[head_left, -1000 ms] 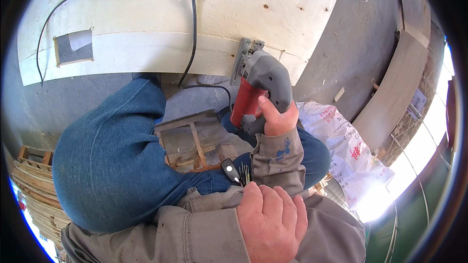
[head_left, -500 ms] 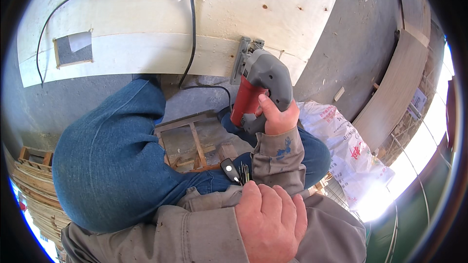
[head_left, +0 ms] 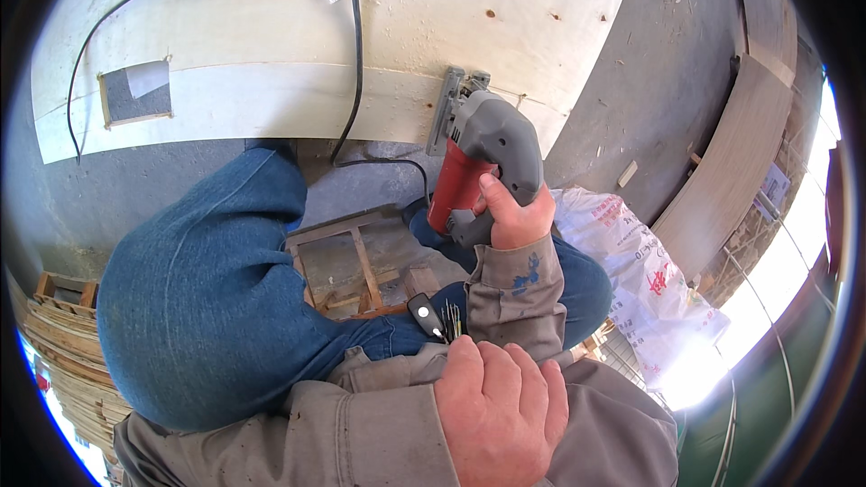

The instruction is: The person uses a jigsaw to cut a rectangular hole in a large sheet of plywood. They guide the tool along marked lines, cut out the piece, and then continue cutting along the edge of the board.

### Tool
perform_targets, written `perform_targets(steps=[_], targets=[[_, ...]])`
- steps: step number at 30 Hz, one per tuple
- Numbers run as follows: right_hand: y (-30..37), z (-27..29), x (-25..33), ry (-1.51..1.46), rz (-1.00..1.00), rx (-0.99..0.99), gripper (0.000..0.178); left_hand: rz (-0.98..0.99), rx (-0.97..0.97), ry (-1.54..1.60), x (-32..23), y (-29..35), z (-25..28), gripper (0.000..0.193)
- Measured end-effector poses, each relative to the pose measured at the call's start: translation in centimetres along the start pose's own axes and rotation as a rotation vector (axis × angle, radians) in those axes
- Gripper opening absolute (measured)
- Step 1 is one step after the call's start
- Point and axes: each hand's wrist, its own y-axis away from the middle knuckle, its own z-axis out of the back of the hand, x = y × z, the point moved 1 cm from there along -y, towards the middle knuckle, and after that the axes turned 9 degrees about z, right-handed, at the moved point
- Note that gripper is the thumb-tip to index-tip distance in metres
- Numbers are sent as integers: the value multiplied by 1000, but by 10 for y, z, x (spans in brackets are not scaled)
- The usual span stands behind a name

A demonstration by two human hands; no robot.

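Observation:
A red and grey jigsaw (head_left: 487,149) is held in my right hand (head_left: 523,216), whose fingers wrap its grey handle with the thumb near the trigger. The jigsaw's metal base rests at the near edge of a pale plywood sheet (head_left: 244,32); its blade is hidden. My left hand (head_left: 501,415) lies across my right sleeve, fingers close together and laid over the cloth, with no tool in it. Just beyond its knuckles are a black key fob (head_left: 424,316) and a bunch of thin metal pieces (head_left: 453,320), at my lap.
A black power cord (head_left: 358,54) runs over the sheet to the jigsaw. The sheet has a square cutout (head_left: 135,92). Between my legs lies a wooden frame (head_left: 361,261). A white printed sack (head_left: 631,280) sits at right, near wood boards (head_left: 722,171). Stacked wood (head_left: 68,352) stands at left.

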Motion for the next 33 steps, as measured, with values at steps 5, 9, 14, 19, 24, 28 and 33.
perform_targets(steps=[5,9,14,19,24,28,33], targets=[[-2,0,5,49,20,31,24,-15,9,-12,1,-1,2,32],[-4,-4,9,40,33,33,24,-47,28,-5,9,-5,-1,28],[-9,-3,6,-30,4,11,28,-35,37,-25,9,-5,1,28],[-11,0,10,-28,10,12,27,33,-33,11,0,-2,-2,31],[-14,0,13,-8,-6,36,23,-36,1,-40,8,-5,1,28],[-12,0,10,-9,5,19,23,26,98,49,3,-10,23,31],[-12,-1,8,-7,25,9,23,61,-41,46,-8,8,-1,34]])
